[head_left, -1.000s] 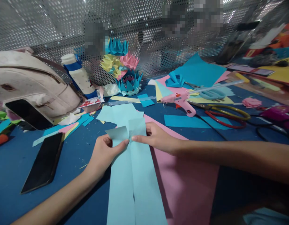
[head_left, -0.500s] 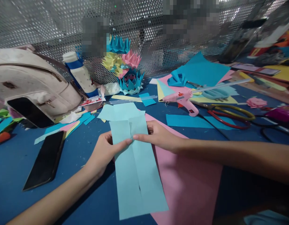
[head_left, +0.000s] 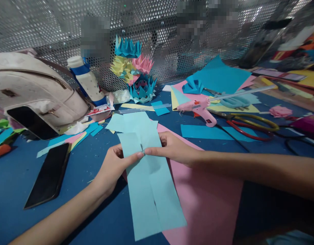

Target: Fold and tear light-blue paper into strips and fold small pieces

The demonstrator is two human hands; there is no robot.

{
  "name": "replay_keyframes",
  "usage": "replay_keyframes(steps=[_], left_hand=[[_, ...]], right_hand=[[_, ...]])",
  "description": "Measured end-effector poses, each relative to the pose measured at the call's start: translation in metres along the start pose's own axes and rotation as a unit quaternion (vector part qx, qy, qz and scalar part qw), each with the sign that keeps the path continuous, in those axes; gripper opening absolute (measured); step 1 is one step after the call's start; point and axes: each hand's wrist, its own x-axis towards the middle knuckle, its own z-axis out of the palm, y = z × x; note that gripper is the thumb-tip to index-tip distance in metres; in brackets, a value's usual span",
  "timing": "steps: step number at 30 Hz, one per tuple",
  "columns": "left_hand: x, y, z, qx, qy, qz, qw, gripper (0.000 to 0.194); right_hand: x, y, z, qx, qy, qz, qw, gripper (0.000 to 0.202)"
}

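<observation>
A light blue paper strip (head_left: 157, 190) with a lengthwise slit or seam down its middle is held above the table. My left hand (head_left: 118, 161) pinches it from the left, thumb on top and fingers hidden behind it. From the right, my right hand (head_left: 172, 148) grips the same paper, its thumb almost touching the left thumb at the centre line. Under and to the right of the strip lies a large pink sheet (head_left: 210, 197). Another light blue piece (head_left: 133, 120) lies just beyond the held paper.
A pink glue gun (head_left: 200, 107) and scissors (head_left: 251, 124) lie to the right. Behind stand folded paper flowers (head_left: 141, 86) and a white bottle (head_left: 85, 80). At left are a backpack (head_left: 32, 81), a black phone (head_left: 48, 173) and paper scraps.
The lower end of the held strip has swung slightly right and down, and its middle gap has shifted. Both hands keep their hold in nearly the same place.
</observation>
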Motion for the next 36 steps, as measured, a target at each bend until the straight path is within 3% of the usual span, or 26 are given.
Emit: replay_keyframes(steps=[12,22,29,36], left_hand=[[-0.0011,0.0035,0.0015,0.006,-0.012,-0.024,1.0,0.031],[-0.004,0.0,0.006,-0.015,0.0,0.02,1.0,0.035],[-0.0019,0.0004,-0.0005,0.023,0.003,0.003,1.0,0.035],[-0.0014,0.0054,0.0008,0.031,0.007,0.015,0.999,0.028]], right_hand=[[0.0003,-0.0012,0.0011,0.016,0.007,0.011,1.0,0.037],[-0.0028,-0.001,0.0061,0.039,0.031,0.015,0.999,0.045],[-0.002,0.0019,0.0014,-0.011,0.054,0.012,0.998,0.043],[-0.0002,0.0023,-0.0025,-0.092,0.038,-0.003,0.995,0.034]])
